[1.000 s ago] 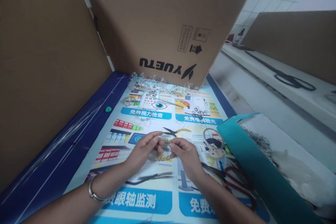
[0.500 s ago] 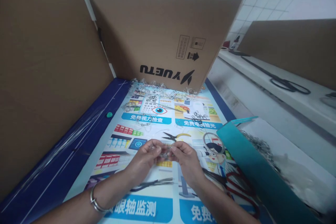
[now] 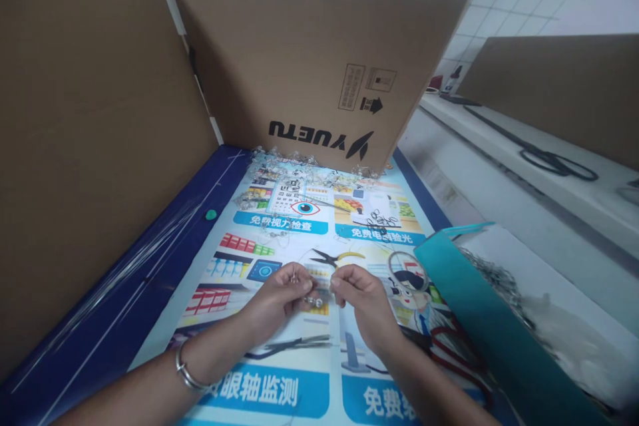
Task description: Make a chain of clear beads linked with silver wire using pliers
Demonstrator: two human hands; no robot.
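Note:
Clear round beads on a thin strand hang between my two hands, over the middle of the printed sheet. My left hand is closed on the beaded strand, thumb pressed against the fingers. My right hand pinches the strand's other side; the exact part in its fingertips is too small to make out. Just beyond the hands lie pliers with a yellow handle. Dark tweezers rest near my left wrist. Red-handled scissors are partly hidden behind my right forearm.
Clear beaded strands are heaped along the cardboard panel at the back. Small black rings lie at back right, and a wire coil nearer. A teal box with metal pieces and plastic bags stands at right.
My hands have drawn slightly apart, the right one moving to the right. More of the beads now shows between them. The camera view has shifted slightly.

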